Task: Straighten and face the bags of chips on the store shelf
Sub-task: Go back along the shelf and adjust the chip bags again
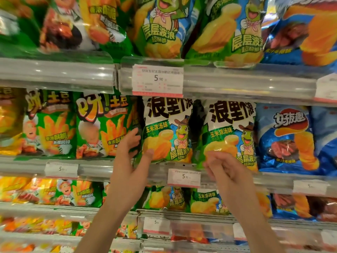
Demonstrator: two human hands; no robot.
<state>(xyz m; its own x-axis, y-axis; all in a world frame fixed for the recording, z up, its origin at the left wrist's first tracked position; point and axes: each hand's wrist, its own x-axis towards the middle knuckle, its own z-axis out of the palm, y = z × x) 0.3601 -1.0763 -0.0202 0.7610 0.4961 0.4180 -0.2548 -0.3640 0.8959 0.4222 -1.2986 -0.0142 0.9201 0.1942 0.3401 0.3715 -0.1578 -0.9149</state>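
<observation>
Two green-and-white chip bags with a turtle cartoon stand upright side by side on the middle shelf. My left hand [132, 152] grips the left bag [166, 128] at its lower left edge, fingers behind the side and thumb on the front. My right hand [221, 167] hovers with loosely curled fingers just in front of the lower part of the right bag [231, 132]; I cannot tell whether it touches it. That hand is blurred.
Green fries bags [102, 125] stand left of the held bag, a blue bag [286, 137] to the right. The shelf rail [113, 168] carries price tags [184, 178]. More bags fill the shelf above [160, 28] and the shelves below [207, 199].
</observation>
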